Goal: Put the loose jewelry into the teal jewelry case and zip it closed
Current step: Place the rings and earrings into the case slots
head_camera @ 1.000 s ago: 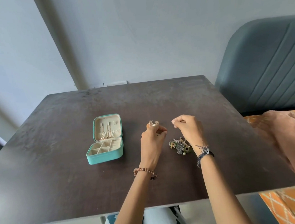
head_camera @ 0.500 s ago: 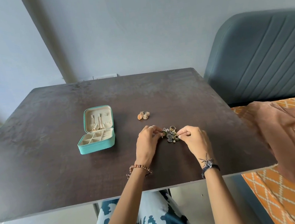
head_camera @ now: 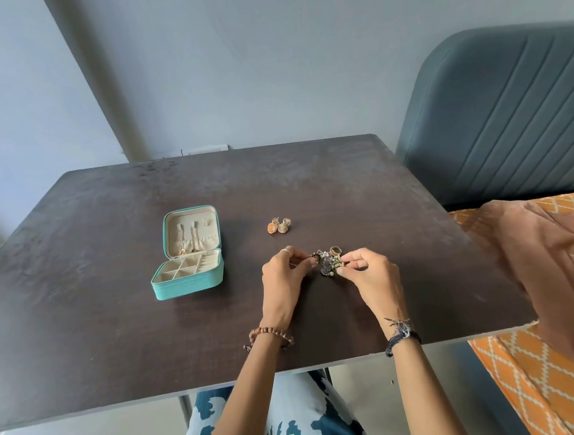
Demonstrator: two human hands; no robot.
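Two hands low over dark matte counter (head_camera: 79, 302), forearms reaching in from near edge. Left hand (head_camera: 282, 286) and right hand (head_camera: 374, 279), fingers curled, both pinch tangled jewelry pile (head_camera: 328, 263) between them. Teal jewelry case (head_camera: 189, 256), boxy, textured shell, lies unzipped well left, cream lining, divided compartments. Small gold domed earrings (head_camera: 278, 225) beyond hands.

Soft, even daylight fills the view, leaving a pale sheen across the far half of the dark table (head_camera: 116, 333) and only faint shadows on it, while wide-angle distortion bows its edges and nothing looks blurred.
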